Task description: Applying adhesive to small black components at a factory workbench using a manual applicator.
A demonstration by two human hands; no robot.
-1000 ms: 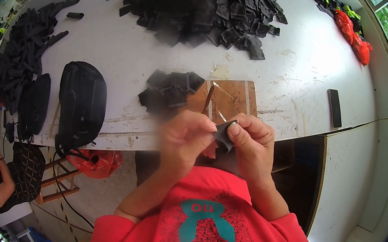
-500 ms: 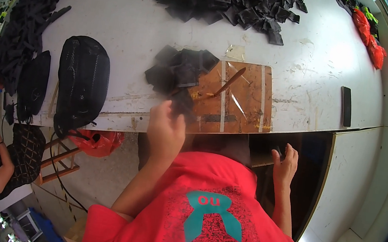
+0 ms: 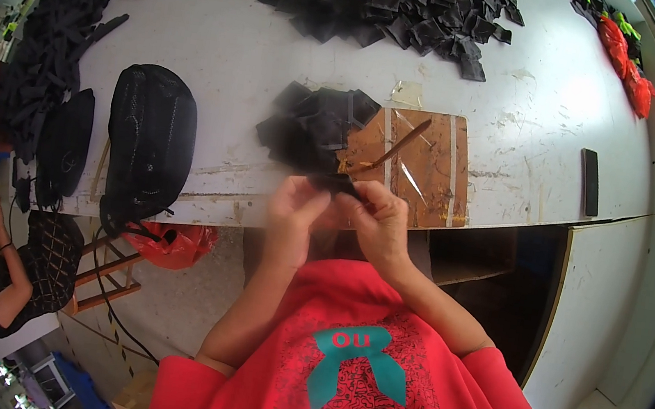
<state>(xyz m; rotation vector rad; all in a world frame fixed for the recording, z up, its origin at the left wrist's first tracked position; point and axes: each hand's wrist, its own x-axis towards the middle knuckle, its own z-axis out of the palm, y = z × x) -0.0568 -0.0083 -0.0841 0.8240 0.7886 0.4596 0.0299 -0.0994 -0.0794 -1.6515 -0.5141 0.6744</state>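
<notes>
Between my two hands, at the table's front edge, is a small black fabric piece (image 3: 332, 182). My left hand (image 3: 295, 215) pinches its left side, somewhat blurred. On its right side my right hand (image 3: 377, 221) closes with thumb and fingers together. Just beyond them lies a small pile of flat black pieces (image 3: 313, 124), partly overlapping a worn brown board (image 3: 441, 170) with clear tape strips. Resting across that board is a slim brown stick-like tool (image 3: 402, 144).
A large heap of black pieces (image 3: 403, 3) covers the far table. Two black bags (image 3: 151, 140) and black strips (image 3: 43, 51) lie left. A dark block (image 3: 588, 183) sits right. Below are a red plastic bag (image 3: 173, 246) and an open compartment (image 3: 493, 268). Another person (image 3: 7, 278) sits far left.
My right hand has risen from beside the open compartment to meet my left hand. My left hand has drawn slightly nearer with a black piece from the small pile.
</notes>
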